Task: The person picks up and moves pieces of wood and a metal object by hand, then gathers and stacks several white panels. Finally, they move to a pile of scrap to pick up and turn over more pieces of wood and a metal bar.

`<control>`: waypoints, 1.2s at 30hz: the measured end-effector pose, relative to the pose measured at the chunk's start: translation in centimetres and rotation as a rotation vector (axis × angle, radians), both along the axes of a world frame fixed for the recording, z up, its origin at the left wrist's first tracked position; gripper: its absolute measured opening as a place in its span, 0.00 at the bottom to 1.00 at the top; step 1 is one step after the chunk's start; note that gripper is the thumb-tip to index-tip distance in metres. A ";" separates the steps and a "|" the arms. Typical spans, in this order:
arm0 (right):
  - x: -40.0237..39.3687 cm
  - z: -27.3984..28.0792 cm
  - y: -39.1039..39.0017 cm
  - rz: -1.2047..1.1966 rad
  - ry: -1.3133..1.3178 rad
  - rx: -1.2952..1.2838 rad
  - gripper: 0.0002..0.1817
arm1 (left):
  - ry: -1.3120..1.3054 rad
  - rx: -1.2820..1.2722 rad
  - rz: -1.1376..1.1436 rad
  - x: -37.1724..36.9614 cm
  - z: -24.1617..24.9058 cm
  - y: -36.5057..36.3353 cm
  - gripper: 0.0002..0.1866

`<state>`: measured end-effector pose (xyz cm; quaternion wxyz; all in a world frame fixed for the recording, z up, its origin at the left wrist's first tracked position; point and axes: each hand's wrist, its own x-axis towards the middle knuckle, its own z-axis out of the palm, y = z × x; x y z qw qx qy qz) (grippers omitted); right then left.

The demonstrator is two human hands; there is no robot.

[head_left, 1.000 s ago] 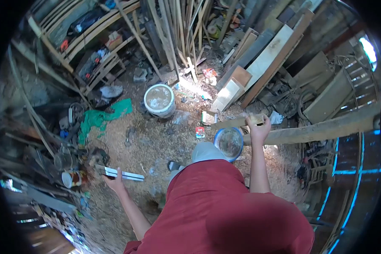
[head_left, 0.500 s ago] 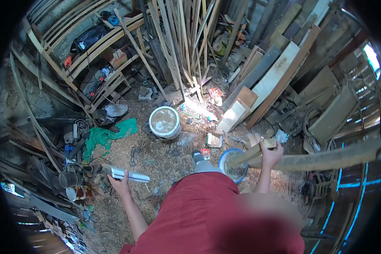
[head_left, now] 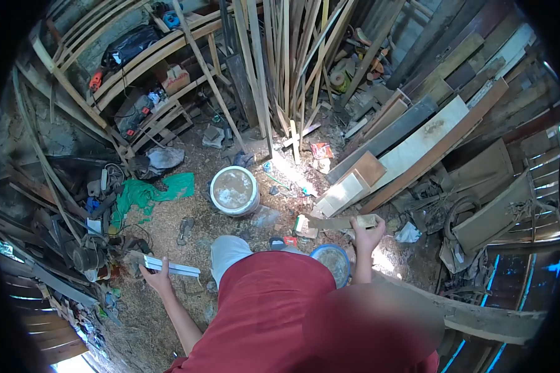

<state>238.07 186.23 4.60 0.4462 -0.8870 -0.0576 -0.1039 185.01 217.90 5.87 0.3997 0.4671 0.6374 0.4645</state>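
On the left, my left hand [head_left: 158, 278] is closed around a white, ridged bar [head_left: 183, 270], which points to the right above the littered floor. My right hand [head_left: 368, 236] grips a short wooden board [head_left: 331, 224] by its end, and the board's other end reaches left over the floor. Below that hand, a blue-rimmed basin [head_left: 333, 262] stands partly hidden behind my red shirt. The board overlaps a small box [head_left: 305, 227] on the floor in this view.
A white bucket [head_left: 233, 189] stands ahead, with a green cloth [head_left: 152, 196] to its left. Long wooden strips [head_left: 286, 68] lean at the back. Boards [head_left: 417, 143] slope along the right side. A curved beam [head_left: 479, 317] lies at lower right.
My right hand has moved left with the board, which has swung to point left, away from the basin. My left hand is slightly lower and further left, still holding the bar. The view has shifted.
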 end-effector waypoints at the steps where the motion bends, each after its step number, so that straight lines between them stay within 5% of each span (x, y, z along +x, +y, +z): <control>1: 1.2 -0.6 1.0 0.013 -0.011 0.004 0.36 | -0.009 0.002 0.000 0.8 -0.1 0.8 0.52; 9: 7.0 3.0 10.6 -0.060 -0.066 0.030 0.37 | 0.064 0.114 -0.185 5.0 -2.7 11.2 0.51; 15: 12.3 6.9 16.9 -0.031 -0.120 0.000 0.38 | 0.166 0.178 -0.309 10.6 0.4 18.4 0.47; 18: 16.0 6.4 20.8 0.034 -0.069 0.021 0.39 | 0.345 0.213 -0.219 12.4 -0.2 20.1 0.47; 22: 22.3 1.4 26.8 0.280 0.017 0.150 0.39 | 0.220 0.107 -0.205 16.1 0.3 21.4 0.49; 23: 22.9 1.8 29.0 0.273 -0.003 0.008 0.39 | 0.321 0.162 -0.111 16.9 -1.0 21.3 0.43; 28: 29.0 -3.2 39.3 0.568 -0.073 -0.186 0.36 | 0.348 0.122 0.005 22.1 -3.4 20.8 0.44; 31: 30.2 -3.2 44.5 0.809 -0.054 -0.266 0.36 | 0.221 0.099 0.266 25.6 -4.7 20.5 0.46; 33: 31.8 -5.3 47.0 0.890 0.052 -0.079 0.37 | 0.207 0.016 0.271 28.3 -3.0 20.2 0.47; 36: 34.4 -7.4 50.9 0.945 0.000 -0.173 0.40 | 0.288 -0.129 0.351 33.0 0.0 19.7 0.45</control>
